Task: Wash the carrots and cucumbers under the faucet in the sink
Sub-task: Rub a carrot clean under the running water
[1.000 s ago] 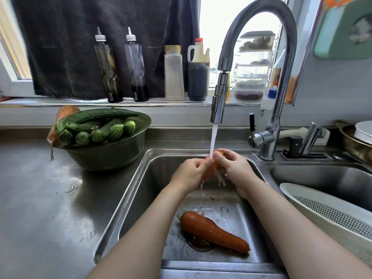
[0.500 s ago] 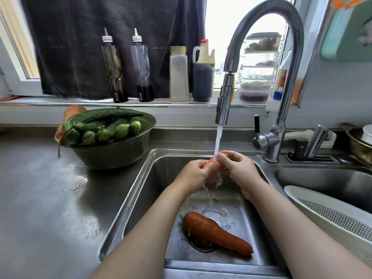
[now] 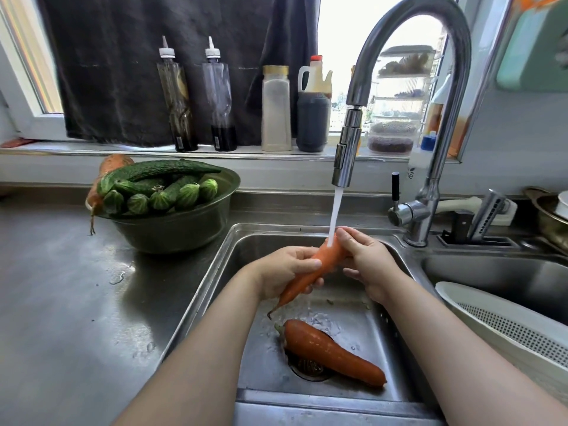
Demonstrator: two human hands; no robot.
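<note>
A carrot (image 3: 310, 273) is held slanted under the running stream of the faucet (image 3: 347, 152), thick end up, thin tip pointing down left. My left hand (image 3: 285, 272) grips its middle. My right hand (image 3: 365, 262) curls round its thick upper end where the water lands. A second carrot (image 3: 332, 352) lies on the floor of the sink (image 3: 215, 287), across the drain. A green bowl (image 3: 175, 226) on the counter to the left holds several cucumbers (image 3: 159, 186), with another carrot (image 3: 107, 176) at its far left rim.
Several bottles (image 3: 221, 96) stand along the window ledge behind the sink. A white perforated colander (image 3: 504, 324) sits in the right basin. A knife block and a metal pot (image 3: 547, 216) are at the right behind the tap. The steel counter (image 3: 61, 302) on the left is wet.
The carrot now shows almost full length between my hands, tilted with its tip down left, where it was mostly hidden in both hands. The camera has moved closer.
</note>
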